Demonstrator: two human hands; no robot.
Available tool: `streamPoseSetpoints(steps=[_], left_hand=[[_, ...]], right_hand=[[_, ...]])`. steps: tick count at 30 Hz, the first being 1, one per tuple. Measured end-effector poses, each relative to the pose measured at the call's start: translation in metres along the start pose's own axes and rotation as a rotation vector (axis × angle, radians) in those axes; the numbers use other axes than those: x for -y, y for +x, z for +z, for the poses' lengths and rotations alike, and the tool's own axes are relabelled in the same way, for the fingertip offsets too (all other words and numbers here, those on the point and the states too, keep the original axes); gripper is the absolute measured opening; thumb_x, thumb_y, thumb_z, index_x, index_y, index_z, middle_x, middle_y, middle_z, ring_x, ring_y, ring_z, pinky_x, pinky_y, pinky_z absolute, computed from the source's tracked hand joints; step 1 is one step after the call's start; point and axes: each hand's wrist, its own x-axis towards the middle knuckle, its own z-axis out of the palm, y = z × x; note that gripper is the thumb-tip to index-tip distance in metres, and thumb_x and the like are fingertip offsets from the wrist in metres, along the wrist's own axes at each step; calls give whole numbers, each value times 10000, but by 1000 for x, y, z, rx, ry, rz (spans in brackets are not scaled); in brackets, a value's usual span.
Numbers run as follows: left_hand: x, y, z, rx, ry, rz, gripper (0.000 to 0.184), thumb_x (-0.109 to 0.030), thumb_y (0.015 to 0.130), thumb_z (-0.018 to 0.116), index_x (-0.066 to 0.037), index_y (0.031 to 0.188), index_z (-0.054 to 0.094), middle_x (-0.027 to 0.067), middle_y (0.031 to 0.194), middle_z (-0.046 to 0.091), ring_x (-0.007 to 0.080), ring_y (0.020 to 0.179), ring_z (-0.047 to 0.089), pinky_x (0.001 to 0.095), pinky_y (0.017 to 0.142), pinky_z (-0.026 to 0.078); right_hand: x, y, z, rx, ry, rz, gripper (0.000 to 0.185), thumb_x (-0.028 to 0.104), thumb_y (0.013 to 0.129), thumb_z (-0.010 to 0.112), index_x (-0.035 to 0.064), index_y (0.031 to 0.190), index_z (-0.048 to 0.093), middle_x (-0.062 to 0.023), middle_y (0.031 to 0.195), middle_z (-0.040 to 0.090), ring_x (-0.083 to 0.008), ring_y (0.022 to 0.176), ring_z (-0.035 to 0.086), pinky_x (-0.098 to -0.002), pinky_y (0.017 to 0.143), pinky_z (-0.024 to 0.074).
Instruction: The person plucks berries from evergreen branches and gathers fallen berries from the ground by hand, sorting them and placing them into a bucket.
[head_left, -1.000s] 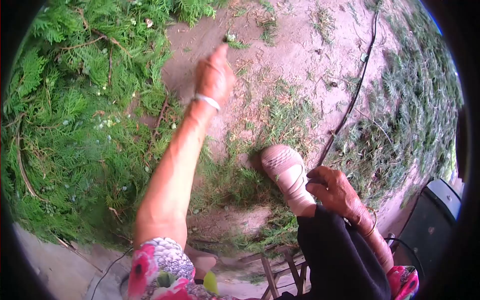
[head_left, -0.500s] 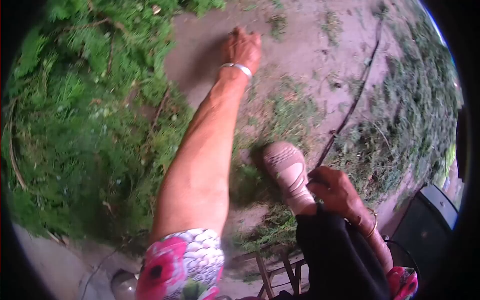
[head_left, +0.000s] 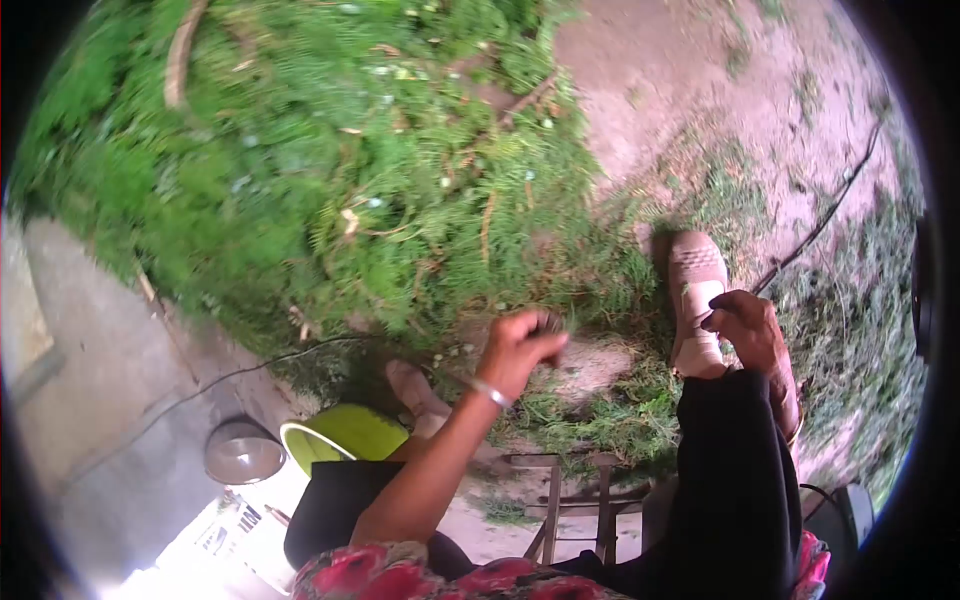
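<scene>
My left hand (head_left: 515,352), with a silver bangle at its wrist, hangs over the ground in front of my body. Its fingers are curled in toward the thumb around something small and dark that I cannot make out. My right hand (head_left: 752,330) is beside my right shoe (head_left: 697,262), which is beige. Its fingers are bent together, and whatever is between them is hidden. A thick spread of cut green foliage (head_left: 400,190) lies ahead and to the left, with short sprigs scattered between my feet.
At lower left stand a yellow-green tub (head_left: 352,432) and a round brownish bowl (head_left: 243,452). A wooden stool-like frame (head_left: 553,505) is between my legs. A black cable (head_left: 828,215) crosses the ground at right, near darker foliage (head_left: 850,340).
My left hand has come back from the bare ground far ahead toward my body. My view has swung left, bringing the tub and left foot into sight. My right hand stays by the shoe.
</scene>
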Motion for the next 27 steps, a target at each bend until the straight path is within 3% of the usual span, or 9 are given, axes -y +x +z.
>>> streamPoseSetpoints(steps=[2,4,7,11,14,19,22,26,27], left_hand=[[3,-47,-21,2,7,-9,86,-91,797,641,-21,782,592,41,662,604,123,603,572,279,566,465],[10,-77,-33,19,-551,-193,35,-64,811,613,-43,823,588,39,703,583,146,600,531,296,559,428],[-5,-107,-44,58,-894,-142,93,-46,819,624,-44,905,586,21,741,543,164,609,512,329,541,444],[-60,-165,-37,162,-850,204,82,-62,845,615,-59,922,589,47,767,549,179,668,502,347,574,410],[-83,-221,-28,158,-832,356,100,-58,853,607,-36,949,589,58,792,568,200,707,544,378,610,455],[-65,-302,-2,130,-791,576,194,4,855,570,65,1038,587,144,961,632,238,840,623,352,717,537],[-28,-331,12,-199,-470,582,150,42,852,546,74,986,605,106,909,631,190,821,611,315,704,534],[17,-371,26,-160,-576,475,183,43,845,551,103,1012,595,118,882,627,206,715,636,339,626,558],[30,-377,27,-109,-657,476,208,49,839,542,122,1031,577,147,904,624,242,788,643,377,693,556]], right_hand=[[0,-5,1,-23,-38,12,284,155,764,632,-80,919,601,-149,803,658,-179,760,621,-297,691,482],[38,-30,3,-93,-211,-113,239,121,775,619,-76,909,601,-148,785,649,-177,732,610,-306,672,480],[113,-72,5,-55,-373,-389,189,90,787,629,-44,920,617,-125,780,636,-155,737,602,-303,670,481],[183,-142,35,52,-439,-739,257,70,774,675,7,1009,595,-113,826,646,-171,735,636,-300,641,517],[214,-209,61,239,-537,-864,278,137,812,624,-85,973,576,-224,770,629,-305,662,654,-352,611,543],[184,-295,125,147,-396,-875,327,225,786,660,-68,852,529,-272,713,579,-400,696,619,-424,591,497],[140,-318,163,38,-260,-938,287,191,758,680,-52,818,539,-245,686,571,-394,660,603,-425,564,470],[92,-338,191,-25,-218,-927,219,134,736,673,-29,694,534,-210,627,552,-385,627,587,-428,550,452],[82,-340,196,-67,-241,-915,194,110,734,647,-24,654,532,-209,631,556,-390,644,588,-421,553,456]])
